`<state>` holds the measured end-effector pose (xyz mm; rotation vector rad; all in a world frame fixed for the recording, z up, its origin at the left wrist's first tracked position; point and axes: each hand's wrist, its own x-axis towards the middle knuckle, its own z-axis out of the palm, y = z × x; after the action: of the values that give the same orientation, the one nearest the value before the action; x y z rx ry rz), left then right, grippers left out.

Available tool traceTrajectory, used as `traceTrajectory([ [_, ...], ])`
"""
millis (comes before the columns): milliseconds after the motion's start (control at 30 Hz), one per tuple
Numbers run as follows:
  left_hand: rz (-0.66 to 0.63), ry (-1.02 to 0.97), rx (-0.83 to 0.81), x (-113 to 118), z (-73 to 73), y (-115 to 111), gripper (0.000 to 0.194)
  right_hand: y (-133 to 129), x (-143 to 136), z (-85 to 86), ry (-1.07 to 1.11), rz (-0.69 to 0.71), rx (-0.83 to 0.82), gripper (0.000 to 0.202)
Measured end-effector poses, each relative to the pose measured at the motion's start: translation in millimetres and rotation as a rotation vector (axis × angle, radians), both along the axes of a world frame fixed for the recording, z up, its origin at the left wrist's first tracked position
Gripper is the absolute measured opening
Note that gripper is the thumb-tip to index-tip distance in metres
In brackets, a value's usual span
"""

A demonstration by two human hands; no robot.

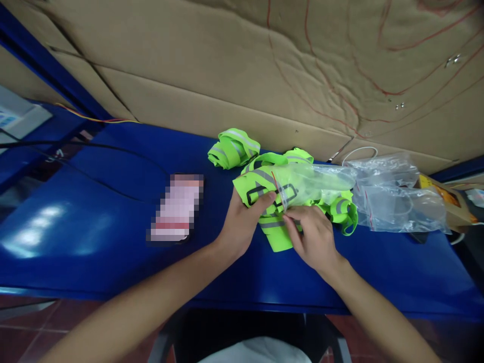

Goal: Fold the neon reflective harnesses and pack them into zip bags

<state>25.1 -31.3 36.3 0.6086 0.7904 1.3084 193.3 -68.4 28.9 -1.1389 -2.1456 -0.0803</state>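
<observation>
My left hand (242,217) is closed on a folded neon-green reflective strap (260,181) with grey stripes and a black buckle. The thumb lies on top, beside the buckle. A clear zip bag (313,176) with a red line at its mouth covers the strap's right part. My right hand (312,234) pinches the lower corner of the bag's mouth between thumb and fingers. More green strap lies beneath and to the right of the bag. A rolled green strap (234,148) sits just behind my left hand, apart from it.
Several empty clear bags (401,201) lie on the blue table (113,262) at the right, by an open cardboard box (449,201). A phone (177,207), its screen blurred out, lies left of my hands. Black cables (113,148) cross the left side. A cardboard wall (212,70) stands behind.
</observation>
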Motion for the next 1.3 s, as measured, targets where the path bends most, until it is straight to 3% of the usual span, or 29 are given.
traceTrajectory([
  [167,0.012,-0.032,-0.015,0.6,2.5,-2.4,0.048,-2.5,1.1,3.0,0.128,0.049,-0.083,0.017],
  [267,0.014,-0.072,-0.043,1.0,6.0,-2.8,0.047,-4.8,0.4,3.4,0.275,-0.017,-0.209,0.012],
  [300,0.014,-0.086,-0.053,1.1,7.2,-2.7,0.046,-5.1,-0.2,3.3,0.325,-0.064,-0.256,0.009],
  [400,0.000,-0.133,-0.082,0.5,10.4,-1.4,0.045,-3.8,-2.2,2.9,0.455,-0.171,-0.437,0.025],
  [567,-0.145,-0.204,-0.084,-3.9,10.7,1.3,0.029,0.3,-10.8,1.4,0.831,-0.145,-0.746,0.032],
  [700,-0.212,-0.214,-0.094,-5.5,7.0,0.6,0.027,-3.4,-19.0,-1.5,1.015,-0.081,-0.765,0.035],
  [800,-0.244,-0.210,-0.088,-5.0,5.7,-0.6,0.029,-7.8,-20.0,-4.2,1.102,-0.068,-0.718,0.050],
  [867,-0.269,-0.209,-0.085,-4.0,6.4,-1.9,0.032,-9.5,-19.2,-6.0,1.115,-0.072,-0.740,0.057],
  [1133,-0.237,-0.087,-0.022,-0.6,7.1,-9.1,0.047,-10.7,-16.6,-9.9,1.088,0.075,-0.875,0.034],
  [1300,-0.226,-0.061,0.060,-3.4,2.0,-11.6,0.054,-11.0,-11.9,-0.8,0.963,0.041,-0.896,0.042],
])
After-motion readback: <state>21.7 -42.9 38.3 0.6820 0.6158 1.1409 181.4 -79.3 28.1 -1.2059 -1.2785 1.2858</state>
